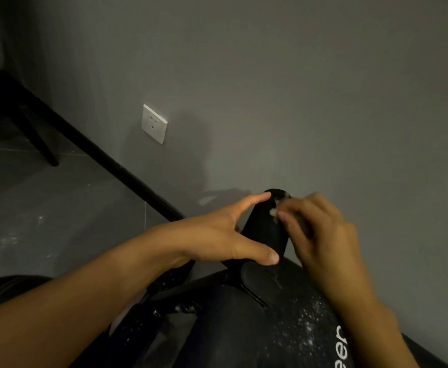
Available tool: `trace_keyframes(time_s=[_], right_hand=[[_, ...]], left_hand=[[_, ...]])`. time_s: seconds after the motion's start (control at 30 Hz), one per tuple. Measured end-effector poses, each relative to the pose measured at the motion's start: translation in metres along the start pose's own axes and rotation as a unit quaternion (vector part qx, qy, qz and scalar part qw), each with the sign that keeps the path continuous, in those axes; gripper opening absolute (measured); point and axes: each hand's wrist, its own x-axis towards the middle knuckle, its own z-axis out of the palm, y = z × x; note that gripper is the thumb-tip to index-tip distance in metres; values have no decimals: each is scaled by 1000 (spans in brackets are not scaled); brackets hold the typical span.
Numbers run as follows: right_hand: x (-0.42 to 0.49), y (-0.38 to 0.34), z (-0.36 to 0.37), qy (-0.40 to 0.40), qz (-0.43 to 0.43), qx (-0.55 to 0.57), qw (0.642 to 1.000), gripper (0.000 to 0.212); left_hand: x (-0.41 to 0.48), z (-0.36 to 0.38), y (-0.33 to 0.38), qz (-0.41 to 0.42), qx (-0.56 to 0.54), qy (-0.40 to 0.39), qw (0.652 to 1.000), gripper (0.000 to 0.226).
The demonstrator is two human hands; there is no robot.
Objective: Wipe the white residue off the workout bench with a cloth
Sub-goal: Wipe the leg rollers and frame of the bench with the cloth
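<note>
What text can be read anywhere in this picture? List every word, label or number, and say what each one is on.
"een": white letters, running sideways on the black bench pad at the bottom right; the word is cut off by the picture's edge, so only these letters can be read.

The wall socket bears no readable text.

Nothing else in view carries any writing.

Black workout bench (284,328) on a grey tiled floor (58,208), both dusted with white residue.

The bench's padded top fills the lower right of the view, its dark surface flecked with white specks (307,328) that gather thickest near the white lettering (341,346) at its edge. A black foam roller (265,232) rises from the far end of the bench, with pale residue (278,205) smeared close to its top. The floor to the left shows faint white smudges (10,240), and a black chair leg (42,144) stands on it near the wall.
</note>
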Motion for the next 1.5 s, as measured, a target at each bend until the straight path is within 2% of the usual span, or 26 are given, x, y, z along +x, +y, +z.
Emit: trace_keyframes(time_s=[0.1, 0.3, 0.4, 0.5, 0.77, 0.97, 1.23, 1.33, 1.5], right_hand=[[15, 6, 4, 20, 19, -9, 1000, 14], [-42, -20, -4, -1, -3, 87, 996, 10], [-22, -9, -1, 8, -13, 27, 1000, 12], [11, 8, 3, 30, 16, -10, 999, 10], [-41, -16, -4, 4, -7, 42, 999, 10], [9, 8, 1, 22, -18, -49, 998, 14], [-27, -12, -8, -18, -43, -12, 999, 17], [-11, -5, -7, -18, -56, -36, 998, 18], [31, 12, 12, 26, -5, -60, 998, 7]], left_hand=[[-1, 0, 0, -4, -4, -2, 1000, 98], [1, -2, -3, -1, 7, -3, 1000, 98], [1, -2, -1, -6, 11, -6, 1000, 98], [0, 0, -1, -6, 12, 2, 1000, 96], [-1, 1, -7, 2, 5, 1, 1000, 93], [-1, 3, -5, -2, 18, 18, 1000, 92], [-2, 3, -4, 6, 7, 16, 1000, 93], [-1, 2, -3, 0, 8, 12, 1000, 93], [-1, 1, 0, -23, 12, -2, 1000, 88]])
